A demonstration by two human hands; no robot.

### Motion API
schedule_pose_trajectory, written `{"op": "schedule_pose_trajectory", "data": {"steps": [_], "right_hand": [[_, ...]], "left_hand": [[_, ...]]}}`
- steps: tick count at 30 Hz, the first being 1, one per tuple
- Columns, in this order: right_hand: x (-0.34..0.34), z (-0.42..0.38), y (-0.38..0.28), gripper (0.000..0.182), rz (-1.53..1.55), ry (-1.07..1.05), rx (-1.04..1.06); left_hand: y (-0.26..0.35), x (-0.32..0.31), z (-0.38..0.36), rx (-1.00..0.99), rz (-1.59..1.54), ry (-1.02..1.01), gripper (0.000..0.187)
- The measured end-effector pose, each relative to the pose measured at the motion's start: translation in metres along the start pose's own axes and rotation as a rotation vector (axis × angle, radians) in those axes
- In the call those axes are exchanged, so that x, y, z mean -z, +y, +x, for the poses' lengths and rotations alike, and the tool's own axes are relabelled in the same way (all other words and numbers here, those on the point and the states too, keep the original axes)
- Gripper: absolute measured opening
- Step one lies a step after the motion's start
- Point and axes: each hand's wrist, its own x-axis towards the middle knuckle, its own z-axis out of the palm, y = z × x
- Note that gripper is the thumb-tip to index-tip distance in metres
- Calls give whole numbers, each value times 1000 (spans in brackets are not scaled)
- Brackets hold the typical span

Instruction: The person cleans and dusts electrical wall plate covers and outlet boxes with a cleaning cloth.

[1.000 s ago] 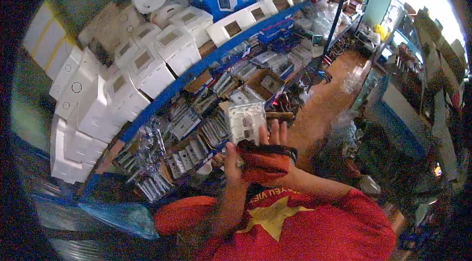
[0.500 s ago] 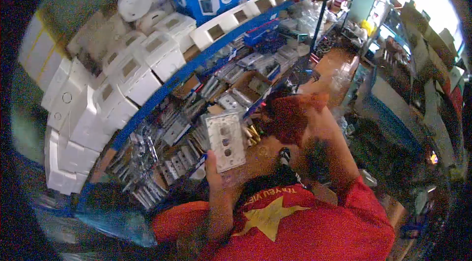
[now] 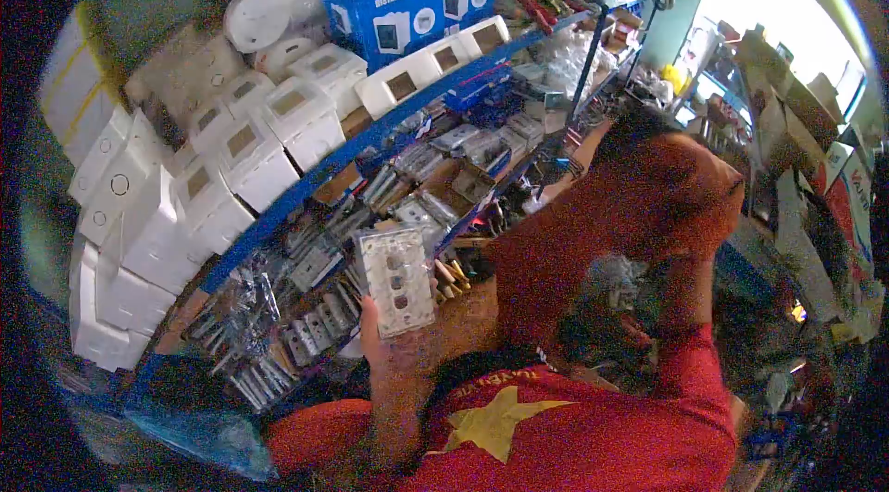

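Note:
My left hand (image 3: 372, 330) grips a white wall plate (image 3: 398, 279) with three openings in a column, held upright before the lower shelf; clear plastic seems to cover it. My thumb lies along its left edge, and the other fingers are behind it. A large reddish-brown cloth (image 3: 593, 242) hangs spread out from my raised right arm. My right hand (image 3: 715, 191) is at the cloth's upper right corner, closed on it, though blur and the cloth hide most of the fingers.
White boxes (image 3: 245, 145) and blue distribution-box cartons (image 3: 389, 15) fill the upper level of a blue-edged shelf (image 3: 306, 182). Packed plates and fittings (image 3: 315, 330) crowd the level below. Cardboard pieces (image 3: 796, 112) line the right side, and a blue plastic bag (image 3: 204, 432) lies lower left.
My right hand has swung up and right, and the cloth, bunched before, is now spread wide. The wall plate has shifted slightly left in view, still in my left hand.

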Motion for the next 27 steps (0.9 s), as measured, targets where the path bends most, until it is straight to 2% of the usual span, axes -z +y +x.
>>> {"op": "schedule_pose_trajectory", "data": {"steps": [1,2,5,6,10,12,15,17,19,20,21,25,27], "right_hand": [[1,-1,4,59,-3,23,6],[1,-2,10,58,-6,46,9],[0,-2,33,55,-26,114,10],[-3,-1,42,54,-26,129,4],[-15,0,73,50,-41,152,-14],[-22,-5,78,48,-80,133,-6],[-40,-29,68,46,-180,3,101],[-62,-53,59,44,-313,-305,237],[-90,-77,64,42,-561,-528,427],[-104,-86,72,42,-688,-566,520],[-115,-91,81,41,-720,-546,525],[-120,-81,90,35,-500,-492,204],[-120,-72,89,33,-381,-432,115]], "left_hand": [[-3,2,-1,3,-42,20,61],[-8,1,-2,-21,-79,220,67],[-12,10,-5,1,-125,193,65],[-12,15,-5,38,-109,123,64],[-9,33,-6,32,42,192,63],[-13,2,-6,-31,93,278,63],[-15,-64,-9,-27,373,440,57],[-18,-31,-2,-10,270,151,58],[-33,-40,8,124,-220,23,53],[-40,-40,12,161,-267,9,53],[-43,-38,12,171,-238,18,52],[-46,-32,7,168,-80,79,52],[-42,-39,3,151,-37,116,52]]}}
